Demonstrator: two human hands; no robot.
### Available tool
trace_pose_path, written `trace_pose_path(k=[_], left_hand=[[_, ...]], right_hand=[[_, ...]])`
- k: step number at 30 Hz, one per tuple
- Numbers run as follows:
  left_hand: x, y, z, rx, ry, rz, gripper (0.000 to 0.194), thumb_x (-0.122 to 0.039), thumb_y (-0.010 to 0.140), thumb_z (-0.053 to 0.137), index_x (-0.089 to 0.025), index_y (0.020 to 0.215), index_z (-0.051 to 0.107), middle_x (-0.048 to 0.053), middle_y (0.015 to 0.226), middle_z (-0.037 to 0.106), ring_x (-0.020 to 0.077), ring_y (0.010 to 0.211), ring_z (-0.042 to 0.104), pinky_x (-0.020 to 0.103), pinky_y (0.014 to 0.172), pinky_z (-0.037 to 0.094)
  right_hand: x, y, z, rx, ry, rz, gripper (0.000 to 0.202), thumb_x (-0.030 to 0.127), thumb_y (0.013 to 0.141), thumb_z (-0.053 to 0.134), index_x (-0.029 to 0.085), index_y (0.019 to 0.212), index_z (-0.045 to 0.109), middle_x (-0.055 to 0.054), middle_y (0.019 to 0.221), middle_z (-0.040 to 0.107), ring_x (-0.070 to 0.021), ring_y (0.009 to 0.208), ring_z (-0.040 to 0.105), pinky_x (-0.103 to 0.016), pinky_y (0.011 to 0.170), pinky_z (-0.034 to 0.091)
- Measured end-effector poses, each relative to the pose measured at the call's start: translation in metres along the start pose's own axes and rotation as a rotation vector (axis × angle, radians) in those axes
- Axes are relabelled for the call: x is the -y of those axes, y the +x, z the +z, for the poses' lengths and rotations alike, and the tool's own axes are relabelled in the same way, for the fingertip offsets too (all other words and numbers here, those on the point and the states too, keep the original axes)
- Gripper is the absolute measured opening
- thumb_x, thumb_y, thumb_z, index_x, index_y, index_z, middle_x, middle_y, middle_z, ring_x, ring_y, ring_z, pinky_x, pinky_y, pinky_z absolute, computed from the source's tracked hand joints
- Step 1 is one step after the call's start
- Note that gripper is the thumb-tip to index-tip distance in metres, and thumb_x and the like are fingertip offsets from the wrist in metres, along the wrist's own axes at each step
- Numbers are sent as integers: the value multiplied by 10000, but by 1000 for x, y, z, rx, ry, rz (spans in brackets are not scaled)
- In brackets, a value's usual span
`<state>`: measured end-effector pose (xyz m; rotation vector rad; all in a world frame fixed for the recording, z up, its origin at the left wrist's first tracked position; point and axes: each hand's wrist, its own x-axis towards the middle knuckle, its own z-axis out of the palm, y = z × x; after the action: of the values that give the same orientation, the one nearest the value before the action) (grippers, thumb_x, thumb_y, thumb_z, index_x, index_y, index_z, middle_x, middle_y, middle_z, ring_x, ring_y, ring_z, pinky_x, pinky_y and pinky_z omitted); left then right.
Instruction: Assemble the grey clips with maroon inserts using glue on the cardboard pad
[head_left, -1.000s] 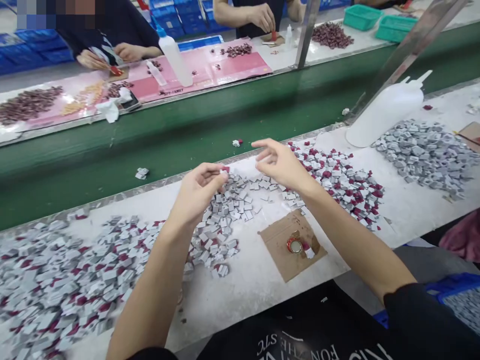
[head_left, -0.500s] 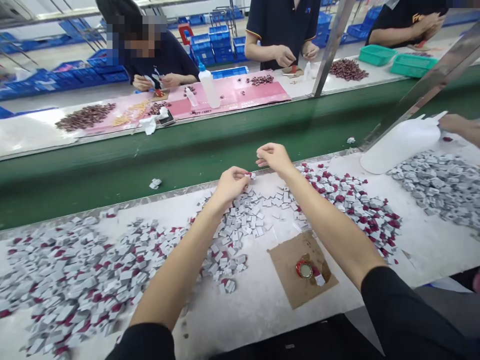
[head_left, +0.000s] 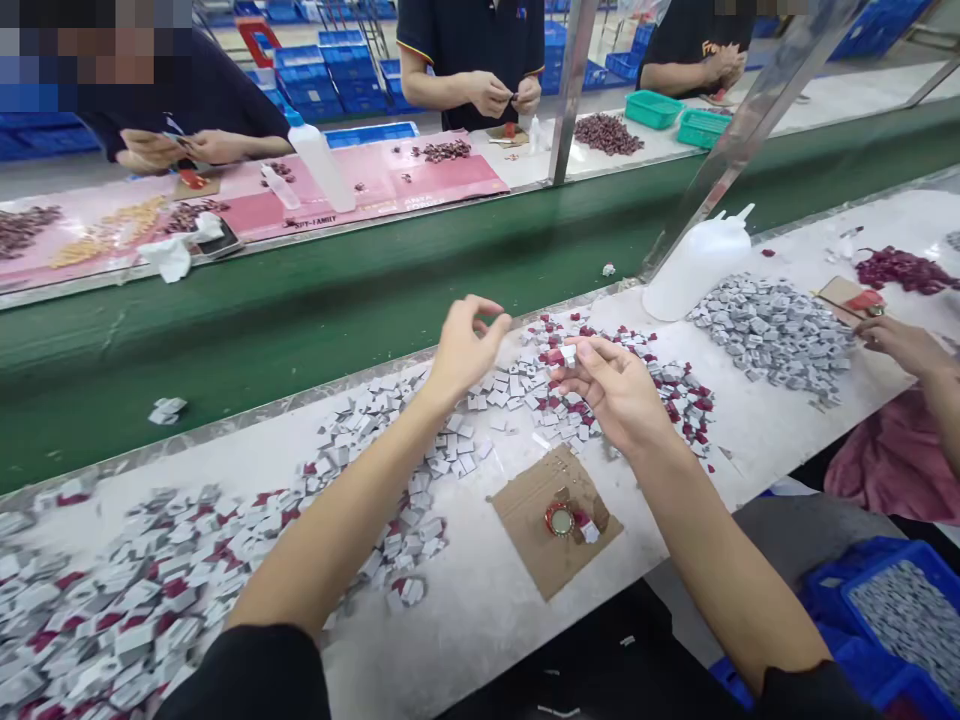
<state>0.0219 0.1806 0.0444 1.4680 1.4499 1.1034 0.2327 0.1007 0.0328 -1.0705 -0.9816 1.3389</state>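
Note:
My left hand hovers near the far edge of the white table, thumb and forefinger curved with a gap and nothing visible between them. To its right, my right hand pinches a small white-and-dark-red piece between thumb and fingers, palm turned up. Below the hands lies a brown cardboard square bearing a red-rimmed bottle cap and one white-and-red piece. Loose grey-white pieces spread beneath and between my arms. Mixed grey and dark red pieces lie beyond my right hand.
A white bottle stands by a metal post at the far edge. A co-worker's hand is at the right, near a grey heap. Behind the green channel, people work at another table. A blue crate sits lower right.
The view has swung right. My right hand has come down and turned palm up, now with a piece in its fingers. My left thumb and forefinger have parted and hold nothing visible.

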Motion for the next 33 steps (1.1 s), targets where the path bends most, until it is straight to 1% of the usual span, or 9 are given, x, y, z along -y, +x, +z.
trace_pose_path(k=[2, 4, 8, 11, 17, 23, 26, 29, 33], left_hand=[[-11, -39, 4, 256, -117, 124, 122, -337, 1058, 719, -231, 1005, 748, 97, 1082, 790, 239, 988, 723, 406, 936, 603], [-19, -74, 8, 382, -265, 144, 177, -384, 1007, 801, -233, 1088, 756, 86, 1100, 811, 234, 1011, 756, 389, 924, 632], [-20, -120, 13, 374, -434, 47, 169, -317, 982, 832, -232, 1057, 706, 66, 1040, 797, 207, 961, 778, 354, 866, 654], [-13, -144, 12, 386, -415, -3, 150, -319, 1001, 821, -233, 1056, 712, 60, 1024, 786, 204, 955, 772, 361, 880, 661], [0, -192, 7, 545, -395, -184, 201, -409, 1059, 792, -237, 1077, 690, 59, 1008, 796, 216, 911, 777, 365, 821, 639], [2, -214, 9, 614, -141, -165, 180, -417, 1085, 751, -242, 1068, 712, 39, 973, 772, 205, 810, 693, 334, 690, 549], [8, -210, 6, 517, 83, -7, 98, -325, 1097, 722, -228, 1108, 709, 45, 1011, 762, 223, 877, 693, 364, 782, 575], [21, -197, -2, 251, 452, 165, 126, -241, 1072, 730, -187, 1186, 721, 126, 1155, 740, 325, 1104, 674, 481, 973, 583], [42, -179, -9, 50, 820, 202, 199, -209, 1062, 729, -141, 1245, 769, 203, 1247, 702, 414, 1193, 598, 579, 1085, 533]], right_hand=[[1, -18, 1, -52, -28, -59, 442, 646, 928, 913, 265, 1129, 812, -53, 1004, 862, -225, 844, 839, -377, 737, 712], [1, -36, 4, -94, -38, -109, 394, 627, 966, 888, 276, 1130, 815, -53, 1000, 864, -227, 825, 825, -391, 733, 708], [6, -74, 8, -106, -132, -137, 236, 523, 1029, 863, 299, 1104, 864, -52, 1039, 867, -210, 783, 790, -393, 743, 711], [9, -103, -2, -71, -299, -174, 104, 404, 1030, 880, 325, 1094, 899, -57, 1109, 846, -233, 927, 810, -385, 823, 721], [3, -151, -30, 115, -532, -125, 170, 310, 1057, 835, 354, 1214, 883, -58, 1098, 828, -276, 1001, 817, -405, 824, 704], [2, -174, -33, 156, -726, -152, 151, 185, 1026, 778, 299, 1106, 835, -18, 932, 786, -237, 839, 781, -366, 754, 647], [1, -177, -31, 130, -738, -170, 159, 134, 1034, 740, 276, 1045, 810, -14, 901, 759, -217, 819, 757, -340, 738, 620], [-4, -178, -31, 89, -745, -199, 168, 111, 1039, 735, 265, 1035, 800, -18, 916, 774, -210, 823, 757, -339, 755, 616], [-11, -180, -31, 80, -748, -210, 178, 95, 1042, 731, 262, 1036, 794, -27, 965, 810, -219, 871, 795, -355, 806, 639]])
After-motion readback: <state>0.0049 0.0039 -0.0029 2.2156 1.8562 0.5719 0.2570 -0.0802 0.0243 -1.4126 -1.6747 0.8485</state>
